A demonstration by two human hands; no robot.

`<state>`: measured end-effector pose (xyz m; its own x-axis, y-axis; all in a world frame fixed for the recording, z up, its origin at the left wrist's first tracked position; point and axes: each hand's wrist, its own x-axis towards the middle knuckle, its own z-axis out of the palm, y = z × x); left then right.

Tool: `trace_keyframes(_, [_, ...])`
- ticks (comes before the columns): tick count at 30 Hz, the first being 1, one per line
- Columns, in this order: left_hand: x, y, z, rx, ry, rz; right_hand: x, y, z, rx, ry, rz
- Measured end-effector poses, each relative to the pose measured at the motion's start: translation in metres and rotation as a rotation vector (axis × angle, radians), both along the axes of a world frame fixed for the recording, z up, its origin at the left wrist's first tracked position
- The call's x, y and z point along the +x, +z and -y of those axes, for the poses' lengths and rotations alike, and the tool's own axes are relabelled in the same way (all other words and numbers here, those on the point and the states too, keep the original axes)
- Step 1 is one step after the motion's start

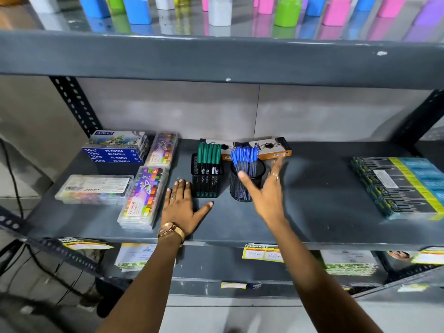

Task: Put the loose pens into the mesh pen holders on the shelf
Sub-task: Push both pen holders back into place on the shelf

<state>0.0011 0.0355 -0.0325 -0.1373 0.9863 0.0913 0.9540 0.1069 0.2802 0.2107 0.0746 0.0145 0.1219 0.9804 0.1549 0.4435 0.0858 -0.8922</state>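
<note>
Two black mesh pen holders stand mid-shelf. The square holder [207, 182] holds several green-capped pens [208, 155]. Right of it, the round holder [240, 189] holds several blue-capped pens [245, 157]. My left hand [182, 205] lies flat on the grey shelf [312, 212], palm down, just left of the square holder, fingers spread, holding nothing. My right hand [266, 191] hovers open just right of the round holder, thumb in front of it, fingers apart and blurred. No loose pens show on the shelf.
Oil pastel boxes [115, 150] and clear pastel cases [144, 198] fill the shelf's left. An orange-and-black box [271, 146] lies behind the holders. Stacked packs [398, 186] sit at the right. Coloured containers [286, 10] line the shelf above.
</note>
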Motion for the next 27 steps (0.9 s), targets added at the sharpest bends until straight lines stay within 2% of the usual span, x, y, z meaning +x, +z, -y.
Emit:
trace_keyframes(5, [0.001,0.008,-0.001,-0.028,0.037,0.174,-0.013,-0.032,0.027,-0.020,-0.025,-0.059])
trace_keyframes(10, [0.020,0.014,-0.009,0.109,0.226,0.729,-0.025,-0.033,0.013,-0.012,-0.109,-0.098])
trace_keyframes(12, [0.033,0.015,-0.011,0.197,0.225,0.828,-0.029,-0.035,0.010,0.003,-0.115,-0.060])
trace_keyframes(17, [0.051,0.015,-0.022,0.323,0.260,0.868,-0.032,-0.038,0.001,0.034,-0.124,-0.012])
trace_keyframes(20, [0.051,0.012,-0.033,0.318,0.316,0.851,-0.034,-0.042,-0.008,0.022,-0.125,-0.007])
trace_keyframes(27, [0.056,0.025,0.004,0.303,0.304,0.827,-0.018,-0.036,0.020,0.009,-0.071,-0.004])
